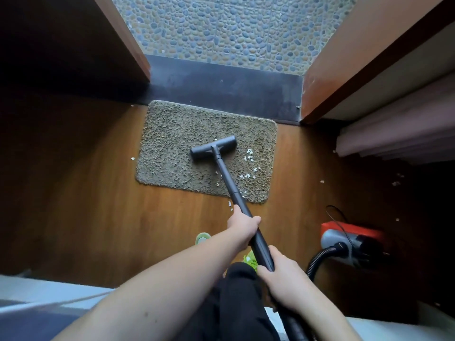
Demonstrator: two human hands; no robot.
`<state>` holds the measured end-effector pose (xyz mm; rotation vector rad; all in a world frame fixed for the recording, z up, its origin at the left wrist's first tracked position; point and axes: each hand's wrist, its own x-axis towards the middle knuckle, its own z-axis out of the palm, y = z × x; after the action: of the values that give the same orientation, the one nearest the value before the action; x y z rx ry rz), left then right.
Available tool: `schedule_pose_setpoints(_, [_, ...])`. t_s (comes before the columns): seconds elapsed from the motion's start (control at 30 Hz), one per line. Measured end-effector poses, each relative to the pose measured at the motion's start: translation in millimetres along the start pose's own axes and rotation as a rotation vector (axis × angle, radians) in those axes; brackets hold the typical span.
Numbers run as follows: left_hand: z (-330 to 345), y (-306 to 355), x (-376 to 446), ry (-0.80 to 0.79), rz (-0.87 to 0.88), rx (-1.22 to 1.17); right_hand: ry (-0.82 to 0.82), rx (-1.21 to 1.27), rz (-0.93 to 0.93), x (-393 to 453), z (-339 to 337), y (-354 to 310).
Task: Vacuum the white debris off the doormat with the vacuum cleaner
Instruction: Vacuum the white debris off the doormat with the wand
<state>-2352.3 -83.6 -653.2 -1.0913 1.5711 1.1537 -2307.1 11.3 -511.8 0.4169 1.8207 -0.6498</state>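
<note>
A shaggy brown-grey doormat [172, 143] lies on the wooden floor in front of a dark threshold. The vacuum's dark floor head [213, 148] rests on the middle of the mat. Its black wand [227, 178] slants back toward me. My left hand [242, 226] grips the wand just off the mat's near edge. My right hand [283, 274] grips the wand lower down, near my knee. White debris [249, 157] is scattered on the mat's right half, to the right of the head and wand. A few white bits [230, 206] lie on the floor by the mat's near edge.
The red and grey vacuum body [349, 238] with its black ribbed hose [320, 259] stands on the floor at the right. A door [344, 70] stands open at the right, a wooden wall [73, 45] at the left. More white scraps [396, 182] lie on the floor at the right. A pebble floor [234, 28] lies beyond the threshold.
</note>
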Motion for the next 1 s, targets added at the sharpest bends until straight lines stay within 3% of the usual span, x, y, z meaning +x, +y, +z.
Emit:
schedule_pose_setpoints(0.43, [-16.8,20.0,-4.5,0.018,-0.01,0.026,-0.086,0.212,-0.038,7.2,-2.6,-19.0])
schedule_pose_setpoints(0.7, [-58.3,19.2,18.5,0.039,0.039,0.21,-0.016,0.303,-0.018,20.3,32.5,-54.1])
schedule_pose_setpoints(1.0, [-127.5,24.7,13.0,-0.05,0.062,0.377,0.055,0.443,0.014,3.6,78.2,-120.9])
